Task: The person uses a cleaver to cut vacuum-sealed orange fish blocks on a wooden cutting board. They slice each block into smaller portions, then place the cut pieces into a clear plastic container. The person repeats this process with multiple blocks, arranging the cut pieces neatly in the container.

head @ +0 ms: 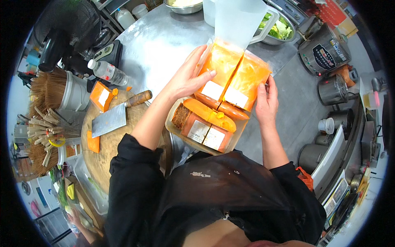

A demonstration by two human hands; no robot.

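Note:
Between my hands are two orange blocks in clear plastic wrap with white labels, the left block [219,63] and the right block [248,77], side by side with a dark gap between them. My left hand [196,74] presses on the left block with its thumb on top. My right hand [267,100] holds the right block's outer edge. Below them a plastic tub [171,128] holds more labelled packs and an orange strip [213,115]. On the round wooden chopping block [123,139] lie a cleaver [109,120], a wrapped orange piece [101,96] and a smaller orange piece [93,142].
A translucent pitcher [237,21] stands just beyond the blocks, with a metal bowl of leafy greens [279,27] beside it. A water bottle [108,73] is beyond the chopping block. Another person's hand [75,217] shows at the lower left.

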